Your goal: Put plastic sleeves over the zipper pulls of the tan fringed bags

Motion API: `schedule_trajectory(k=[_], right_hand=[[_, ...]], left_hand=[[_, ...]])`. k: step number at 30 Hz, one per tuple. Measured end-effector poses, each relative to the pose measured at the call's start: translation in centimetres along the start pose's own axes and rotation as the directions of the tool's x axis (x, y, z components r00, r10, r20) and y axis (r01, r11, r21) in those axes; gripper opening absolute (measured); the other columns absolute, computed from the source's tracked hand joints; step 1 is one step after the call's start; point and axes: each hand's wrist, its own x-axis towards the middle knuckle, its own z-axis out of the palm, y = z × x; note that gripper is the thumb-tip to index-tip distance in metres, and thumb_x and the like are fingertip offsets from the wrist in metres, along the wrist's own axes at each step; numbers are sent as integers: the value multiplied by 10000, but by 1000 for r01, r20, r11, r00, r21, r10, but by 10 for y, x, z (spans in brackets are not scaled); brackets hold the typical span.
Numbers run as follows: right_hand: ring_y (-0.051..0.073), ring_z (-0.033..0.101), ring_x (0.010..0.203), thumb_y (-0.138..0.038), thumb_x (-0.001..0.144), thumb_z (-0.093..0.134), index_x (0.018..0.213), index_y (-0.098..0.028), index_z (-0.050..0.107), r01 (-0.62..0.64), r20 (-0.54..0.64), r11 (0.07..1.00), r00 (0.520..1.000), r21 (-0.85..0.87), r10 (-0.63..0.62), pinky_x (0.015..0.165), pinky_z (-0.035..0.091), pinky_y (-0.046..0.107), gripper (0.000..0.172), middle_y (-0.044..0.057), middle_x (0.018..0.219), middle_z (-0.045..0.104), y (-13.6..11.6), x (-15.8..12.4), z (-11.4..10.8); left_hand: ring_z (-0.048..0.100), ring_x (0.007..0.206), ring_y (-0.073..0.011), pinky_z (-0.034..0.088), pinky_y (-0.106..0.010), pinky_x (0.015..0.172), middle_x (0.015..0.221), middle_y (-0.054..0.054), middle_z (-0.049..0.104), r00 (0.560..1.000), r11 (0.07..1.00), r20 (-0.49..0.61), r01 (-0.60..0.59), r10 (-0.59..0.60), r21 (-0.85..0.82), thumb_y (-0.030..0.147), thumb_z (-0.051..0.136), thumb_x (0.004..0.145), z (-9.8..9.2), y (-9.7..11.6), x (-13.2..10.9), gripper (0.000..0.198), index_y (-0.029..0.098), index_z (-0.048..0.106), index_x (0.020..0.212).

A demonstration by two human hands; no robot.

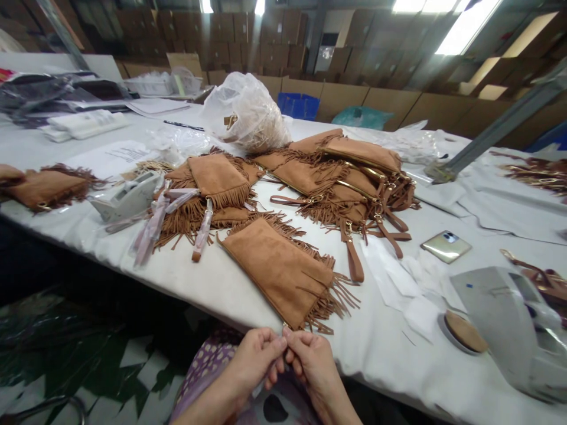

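Observation:
A tan suede pouch [277, 265] with fringe lies flat at the table's front edge, its zipped side toward me. At its near corner a small metal clasp [284, 325] shows between my fingertips. My left hand [257, 359] and my right hand [313, 361] meet just below that corner, thumbs and forefingers pinched together on the pouch's wrist strap, which is mostly hidden by the fingers. A bit of clear wrapping [260, 386] hangs under the left hand. Behind lie more fringed pouches [219, 177], some with wrapped straps [202, 233], and a pile with bare straps [353, 260].
A grey tape dispenser [500, 324] stands at right near a phone [446, 245] and white paper pieces [398, 277]. Another tape dispenser [128, 198] is at left, beside another person's hand [9, 175] on a pouch. A stuffed plastic bag [245, 112] and a metal post [500, 121] rise behind.

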Motion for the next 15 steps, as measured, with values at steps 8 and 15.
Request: schedule_trajectory(k=[8,15], right_hand=[[31,304,263,-680,608,659,533,-148,585,49,143,999,989,-6,-47,294,172,181,542,-38,361,492,2,1,-8],[88,429,316,-658,714,564,516,-173,569,175,-30,926,980,-336,-196,344,290,217,524,2,432,566,-8,-15,-24]], left_hand=[[145,289,4,21,-187,324,438,83,417,990,946,69,141,-126,-292,521,676,678,-5,1,-3,407,141,541,631],[153,275,-7,40,-189,323,365,84,373,987,962,-58,134,-152,-237,571,678,596,2,-10,5,448,164,507,526]])
